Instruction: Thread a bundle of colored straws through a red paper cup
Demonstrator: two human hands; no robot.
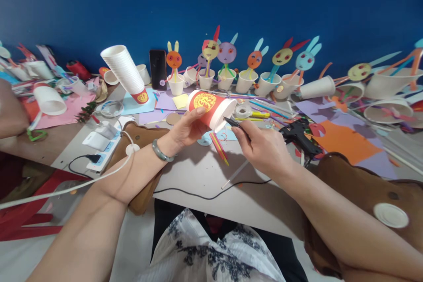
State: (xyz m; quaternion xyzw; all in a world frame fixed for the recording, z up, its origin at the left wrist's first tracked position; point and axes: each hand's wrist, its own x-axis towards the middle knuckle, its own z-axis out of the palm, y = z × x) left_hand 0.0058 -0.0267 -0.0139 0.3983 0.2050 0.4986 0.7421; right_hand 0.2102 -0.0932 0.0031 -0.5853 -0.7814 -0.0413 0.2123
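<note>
My left hand (190, 130) is closed round a red and white paper cup (211, 108) with a yellow printed emblem. The cup lies tilted on its side in the air, its mouth turned toward my right hand (264, 145). In that hand I grip a slim black pointed tool (236, 124); its tip is at the cup's rim, and its exact kind is unclear. Below the cup, red and yellow paper strips (218, 147) lie on the table (198, 176). A roll of clear tape (243, 111) sits just behind my right hand.
Paper cups with paper rabbit heads (254, 59) line the blue wall. A tall cup stack (124, 68) leans at left, near a phone (158, 69). A power strip (105, 150) with cables is left; a black glue gun (299, 136) and orange paper (345, 141) lie right.
</note>
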